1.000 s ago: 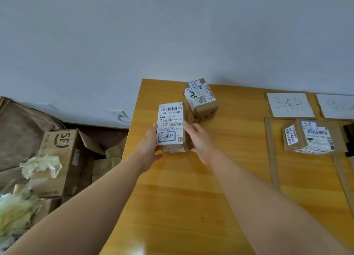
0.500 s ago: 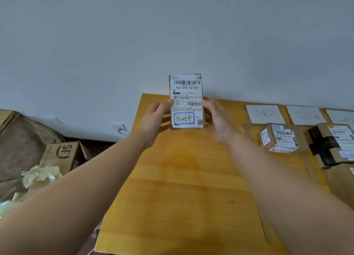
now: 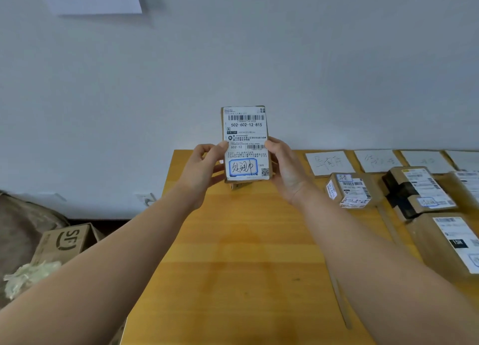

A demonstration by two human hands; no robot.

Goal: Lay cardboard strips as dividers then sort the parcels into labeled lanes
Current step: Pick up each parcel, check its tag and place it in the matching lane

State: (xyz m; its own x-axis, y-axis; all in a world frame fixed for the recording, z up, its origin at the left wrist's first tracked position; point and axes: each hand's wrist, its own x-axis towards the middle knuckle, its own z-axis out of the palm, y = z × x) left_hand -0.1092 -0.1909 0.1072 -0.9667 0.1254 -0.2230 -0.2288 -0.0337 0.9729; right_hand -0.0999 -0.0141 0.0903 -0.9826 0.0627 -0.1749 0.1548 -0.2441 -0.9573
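Cardboard parcel (image 3: 245, 143) with a white shipping label stands upright above the far edge of the wooden table (image 3: 233, 254), clamped between the left hand (image 3: 204, 167) and the right hand (image 3: 286, 167), thumbs on its front. Right of that parcel, smaller labelled parcels (image 3: 348, 190) lie on the table below handwritten paper lane labels (image 3: 329, 162), beside a cardboard strip (image 3: 388, 224).

Held parcel (image 3: 245, 143): brown cardboard, matt, face covered by white printed paper label. Desk (image 3: 241, 254): smooth yellow wood, slight sheen, grain visible. Lane labels (image 3: 329, 162): white paper, handwritten. Divider strip (image 3: 342, 305): plain matt cardboard. Boxed parcel (image 3: 348, 190): cardboard, paper stickers. Neighbouring parcel (image 3: 417, 189): cardboard with black tape.
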